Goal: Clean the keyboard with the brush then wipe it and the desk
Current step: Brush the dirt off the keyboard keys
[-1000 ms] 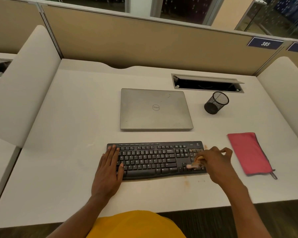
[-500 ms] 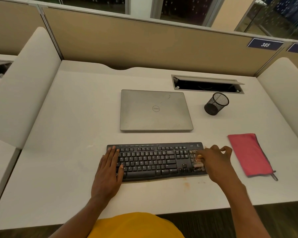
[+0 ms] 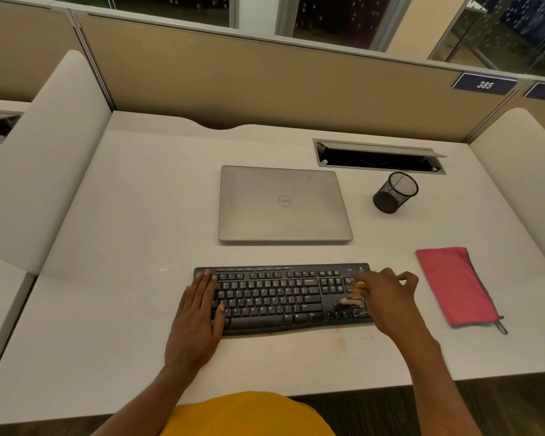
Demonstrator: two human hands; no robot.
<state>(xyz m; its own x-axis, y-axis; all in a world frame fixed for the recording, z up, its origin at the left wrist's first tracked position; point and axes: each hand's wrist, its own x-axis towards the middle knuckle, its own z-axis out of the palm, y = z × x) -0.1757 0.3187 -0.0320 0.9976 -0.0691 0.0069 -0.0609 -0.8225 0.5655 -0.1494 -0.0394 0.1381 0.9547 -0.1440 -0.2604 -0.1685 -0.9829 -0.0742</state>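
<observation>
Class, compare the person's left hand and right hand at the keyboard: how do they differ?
The left hand lies flat, fingers straight, on the left end of the keyboard; the right hand is curled over its right end. The left hand holds nothing; the right hand grips a small brush. Both are at the same black keyboard.

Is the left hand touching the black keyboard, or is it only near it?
Touching. The head view shows the left hand lying flat on the left end of the keyboard, its fingers covering keys.

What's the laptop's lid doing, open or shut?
Shut: the laptop lies flat on the desk, lid down, logo facing up.
</observation>
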